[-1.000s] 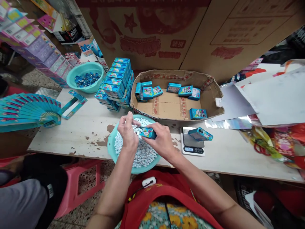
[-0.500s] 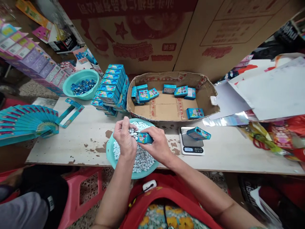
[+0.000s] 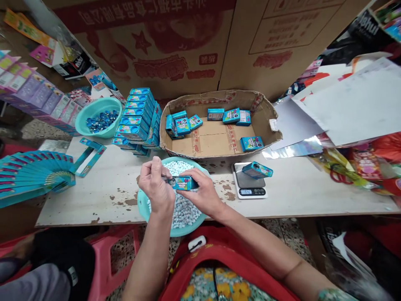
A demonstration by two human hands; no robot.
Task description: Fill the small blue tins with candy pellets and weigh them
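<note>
My right hand [image 3: 202, 193] grips a small blue candy box [image 3: 184, 183] lying sideways above a teal bowl [image 3: 142, 205] heaped with white candies [image 3: 183, 209]. My left hand [image 3: 156, 187] is closed at the box's open left end, fingers pinched against it; what they hold I cannot make out. Both hands hover over the bowl at the table's near edge. Another blue box [image 3: 257, 170] rests on a small digital scale [image 3: 249, 186] to the right.
A shallow cardboard tray [image 3: 219, 144] behind the bowl holds several blue boxes. A stack of blue boxes [image 3: 138, 121] and a teal bowl of blue pieces [image 3: 97, 118] stand at back left. Flat blue cartons [image 3: 34, 171] fan out left. Papers and wrappers pile at right.
The box has turned so its printed face shows. My left hand has closed onto the box's end, no longer cupping loose candies. The view has shifted slightly.
</note>
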